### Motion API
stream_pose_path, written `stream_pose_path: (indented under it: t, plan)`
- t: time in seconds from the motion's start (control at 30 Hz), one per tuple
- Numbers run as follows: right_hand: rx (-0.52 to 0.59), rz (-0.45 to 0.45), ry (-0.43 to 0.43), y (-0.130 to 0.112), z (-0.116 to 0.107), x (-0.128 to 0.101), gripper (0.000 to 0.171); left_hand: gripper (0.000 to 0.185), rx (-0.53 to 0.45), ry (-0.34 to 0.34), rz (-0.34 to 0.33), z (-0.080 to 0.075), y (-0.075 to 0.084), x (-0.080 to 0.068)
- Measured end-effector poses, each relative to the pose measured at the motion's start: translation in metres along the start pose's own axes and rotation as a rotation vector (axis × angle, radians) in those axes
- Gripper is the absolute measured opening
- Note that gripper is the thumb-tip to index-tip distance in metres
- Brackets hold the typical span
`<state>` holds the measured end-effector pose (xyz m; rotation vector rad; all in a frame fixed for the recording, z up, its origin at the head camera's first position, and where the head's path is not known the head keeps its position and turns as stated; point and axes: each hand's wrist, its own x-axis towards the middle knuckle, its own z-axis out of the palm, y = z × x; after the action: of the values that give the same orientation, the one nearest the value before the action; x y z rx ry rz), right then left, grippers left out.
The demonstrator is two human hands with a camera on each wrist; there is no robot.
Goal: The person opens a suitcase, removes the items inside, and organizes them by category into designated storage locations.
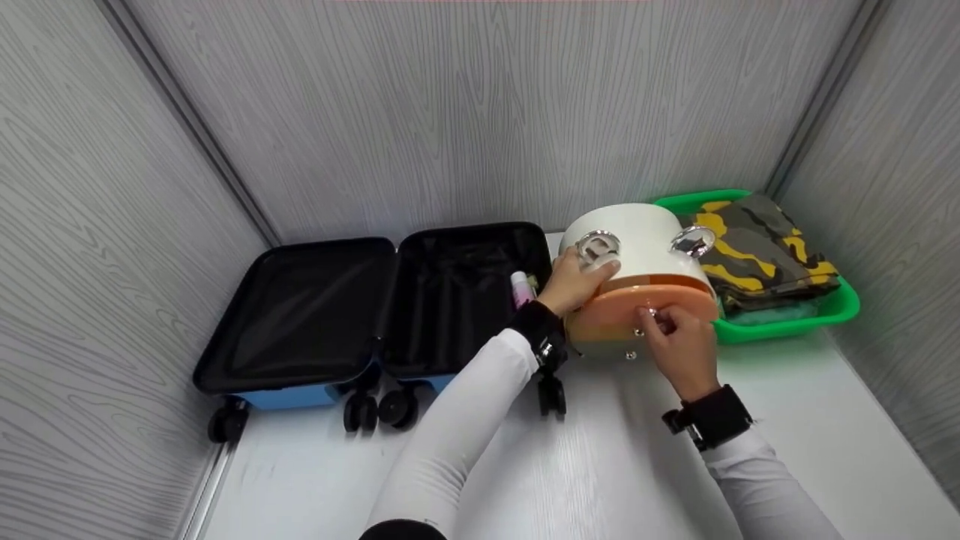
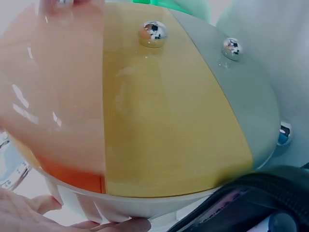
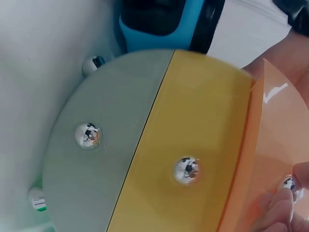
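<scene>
On a white table [image 1: 645, 465] walled by grey woodgrain panels [image 1: 450, 112], the left hand [image 1: 574, 281] grips the drawer box [image 1: 641, 281] between the open suitcase [image 1: 375, 307] and green tray [image 1: 787, 319]; the right hand [image 1: 679, 341] pinches its knob [image 3: 289, 184].

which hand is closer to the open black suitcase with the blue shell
Left. The left hand grips the round white box right beside the open black suitcase. The right hand pinches a small chrome knob on the box's front, farther away.
</scene>
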<state>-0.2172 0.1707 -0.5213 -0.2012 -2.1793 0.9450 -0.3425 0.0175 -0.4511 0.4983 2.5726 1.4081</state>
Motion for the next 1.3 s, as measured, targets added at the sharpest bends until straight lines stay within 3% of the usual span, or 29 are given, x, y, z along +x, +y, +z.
stream_pose_path:
  t: [0.17,0.33,0.6,0.8,1.3]
  plan:
    - [-0.002,0.041,-0.006,0.006,0.009,0.013,0.033,0.085,-0.005,0.026,-0.022,0.004,-0.001,0.0]
    - [0.008,0.035,-0.004,0.014,0.014,0.01,0.035,0.085,-0.019,0.022,-0.044,0.007,-0.002,0.0]
    - [-0.13,0.078,-0.153,0.036,0.019,0.0,0.04,0.087,-0.005,0.015,-0.036,0.007,-0.005,0.003]
    - [-0.119,0.073,-0.199,0.038,0.02,0.001,0.037,0.089,0.044,0.025,-0.049,0.007,-0.004,0.005]
    - [-0.085,0.102,-0.166,0.023,-0.009,-0.049,0.028,0.09,0.108,0.018,-0.071,0.004,-0.002,0.001]
